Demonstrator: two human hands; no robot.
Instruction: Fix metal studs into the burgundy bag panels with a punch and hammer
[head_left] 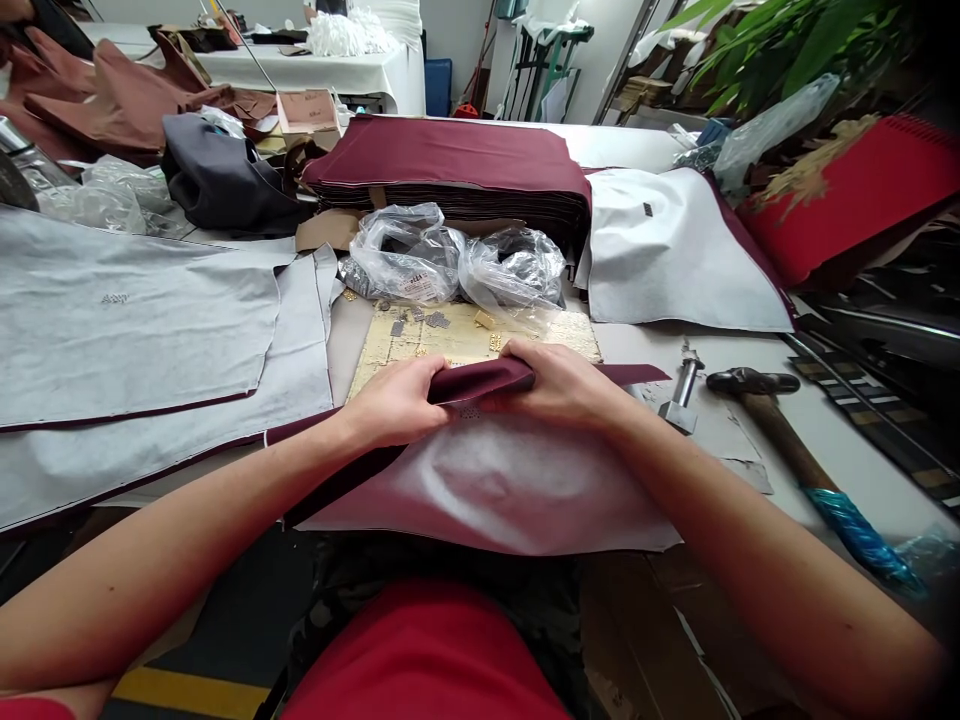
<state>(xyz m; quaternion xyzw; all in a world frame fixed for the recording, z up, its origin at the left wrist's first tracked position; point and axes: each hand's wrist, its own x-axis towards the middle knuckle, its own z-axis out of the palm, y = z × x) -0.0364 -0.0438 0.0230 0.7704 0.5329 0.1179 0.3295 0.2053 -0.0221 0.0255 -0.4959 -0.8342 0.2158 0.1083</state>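
Observation:
Both my hands grip the folded top edge of a maroon sheet [480, 380], leather or a leather-like fabric, whose pale backing faces me and hangs over the table's front edge. My left hand [397, 400] is closed on the edge with its thumb on top. Closed on the same fold a little to the right is my right hand [559, 385]. Between them, just below the fold, a small patch of dots shows on the backing. Behind my hands lies a worn yellowish board [382, 340] with small gold and dark metal pieces on it.
Two clear plastic bags [409, 255] sit behind the board, before a stack of maroon sheets [450, 150]. A hammer [772, 420] and a metal setting tool [684, 390] lie right. Pale-backed sheets [135, 310] cover the left; another pale-backed sheet [675, 250] lies back right.

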